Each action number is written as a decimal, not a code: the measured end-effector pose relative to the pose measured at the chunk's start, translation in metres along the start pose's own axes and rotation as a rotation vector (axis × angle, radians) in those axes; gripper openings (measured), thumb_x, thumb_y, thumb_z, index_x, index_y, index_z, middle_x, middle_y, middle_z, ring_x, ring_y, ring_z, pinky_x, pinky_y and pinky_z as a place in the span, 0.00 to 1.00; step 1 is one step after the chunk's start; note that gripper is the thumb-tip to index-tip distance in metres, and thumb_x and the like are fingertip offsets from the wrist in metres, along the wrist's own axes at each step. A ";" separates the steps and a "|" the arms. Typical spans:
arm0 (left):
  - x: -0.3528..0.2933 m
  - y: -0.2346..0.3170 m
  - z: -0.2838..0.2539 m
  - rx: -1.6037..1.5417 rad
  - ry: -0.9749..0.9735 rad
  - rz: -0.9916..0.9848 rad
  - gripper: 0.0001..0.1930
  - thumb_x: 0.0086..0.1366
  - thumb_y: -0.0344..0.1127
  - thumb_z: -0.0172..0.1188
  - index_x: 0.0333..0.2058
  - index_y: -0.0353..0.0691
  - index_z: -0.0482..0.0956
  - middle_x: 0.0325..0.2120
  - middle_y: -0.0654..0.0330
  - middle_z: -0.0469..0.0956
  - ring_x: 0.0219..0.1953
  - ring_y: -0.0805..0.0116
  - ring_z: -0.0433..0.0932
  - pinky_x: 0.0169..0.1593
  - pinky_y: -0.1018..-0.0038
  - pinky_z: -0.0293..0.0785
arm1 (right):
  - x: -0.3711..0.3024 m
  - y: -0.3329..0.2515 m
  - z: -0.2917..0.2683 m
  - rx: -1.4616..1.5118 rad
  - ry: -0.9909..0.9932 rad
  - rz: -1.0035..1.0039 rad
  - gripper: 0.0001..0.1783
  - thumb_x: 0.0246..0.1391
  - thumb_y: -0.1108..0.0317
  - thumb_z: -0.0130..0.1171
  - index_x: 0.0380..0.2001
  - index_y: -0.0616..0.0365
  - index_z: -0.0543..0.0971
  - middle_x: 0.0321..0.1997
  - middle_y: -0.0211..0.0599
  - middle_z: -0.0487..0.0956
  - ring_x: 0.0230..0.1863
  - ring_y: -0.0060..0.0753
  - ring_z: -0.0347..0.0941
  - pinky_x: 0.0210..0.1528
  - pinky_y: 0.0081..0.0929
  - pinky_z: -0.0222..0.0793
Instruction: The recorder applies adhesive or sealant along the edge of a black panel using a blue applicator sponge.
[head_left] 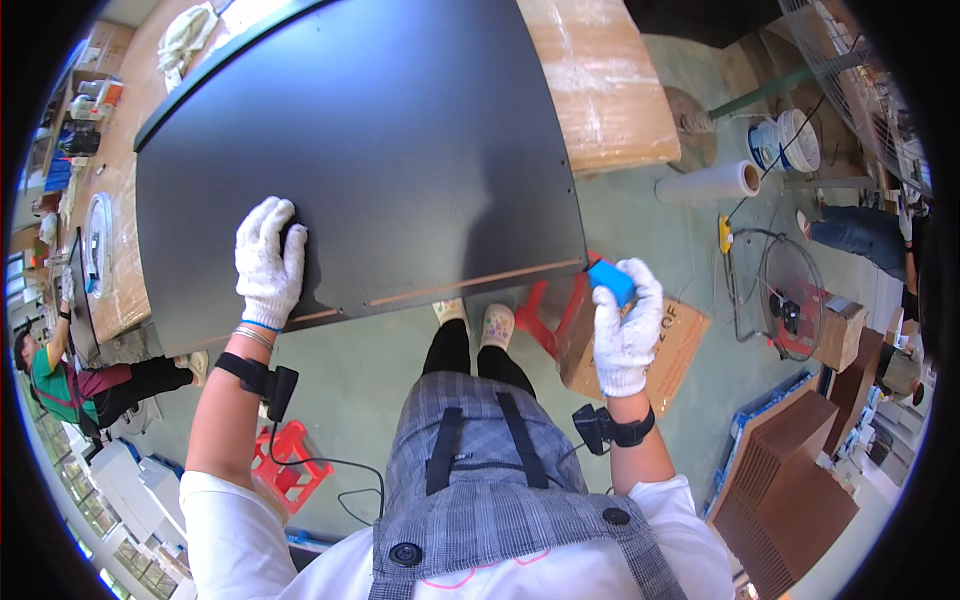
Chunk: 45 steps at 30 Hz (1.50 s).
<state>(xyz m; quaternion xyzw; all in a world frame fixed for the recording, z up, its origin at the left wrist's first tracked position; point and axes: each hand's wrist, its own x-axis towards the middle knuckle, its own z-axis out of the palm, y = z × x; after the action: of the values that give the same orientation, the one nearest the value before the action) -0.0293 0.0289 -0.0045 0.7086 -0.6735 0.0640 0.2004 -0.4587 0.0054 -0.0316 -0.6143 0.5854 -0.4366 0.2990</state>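
A large dark grey panel (370, 150) lies on the workbench in front of me, a brown strip along its near edge. My left hand (268, 262), in a white knitted glove, rests on the panel near its left front part with the fingers stretched out. Beside the panel's near right corner, my gloved right hand (628, 325) pinches a small blue block (612, 283) between thumb and fingers. The block is at or very close to that corner; whether it touches the edge I cannot tell.
A cardboard box (685, 345) and a red stool (540, 315) stand below the right corner. Another red stool (290, 465) is at left. A film roll (710, 183), a floor fan (790, 300) and stacked brown panels (780, 500) are on the right. Other people work at both sides.
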 end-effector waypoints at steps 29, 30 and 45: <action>-0.096 0.056 -0.056 -0.182 -0.283 0.112 0.16 0.65 0.43 0.57 0.45 0.39 0.76 0.47 0.53 0.73 0.48 0.53 0.72 0.54 0.61 0.70 | 0.007 -0.056 -0.063 0.515 -0.092 0.381 0.22 0.62 0.67 0.55 0.58 0.59 0.70 0.46 0.31 0.77 0.40 0.21 0.73 0.40 0.21 0.70; -0.108 0.049 -0.064 -0.181 -0.274 0.099 0.16 0.65 0.43 0.57 0.45 0.39 0.76 0.47 0.53 0.73 0.48 0.53 0.72 0.54 0.61 0.70 | 0.004 -0.061 -0.059 0.536 -0.089 0.395 0.21 0.62 0.67 0.54 0.58 0.59 0.70 0.46 0.32 0.77 0.39 0.22 0.73 0.39 0.21 0.70; -0.400 -0.133 -0.207 -0.227 -0.440 -0.699 0.18 0.67 0.48 0.53 0.49 0.45 0.77 0.49 0.54 0.77 0.53 0.52 0.74 0.57 0.61 0.70 | -0.113 -0.256 0.224 0.658 -0.586 0.546 0.20 0.59 0.66 0.59 0.54 0.56 0.73 0.41 0.31 0.77 0.34 0.24 0.73 0.35 0.22 0.69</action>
<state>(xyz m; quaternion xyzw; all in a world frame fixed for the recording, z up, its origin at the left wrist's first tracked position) 0.1046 0.4789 0.0135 0.8644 -0.4222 -0.2354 0.1383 -0.1353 0.1190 0.0731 -0.4093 0.4478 -0.3132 0.7307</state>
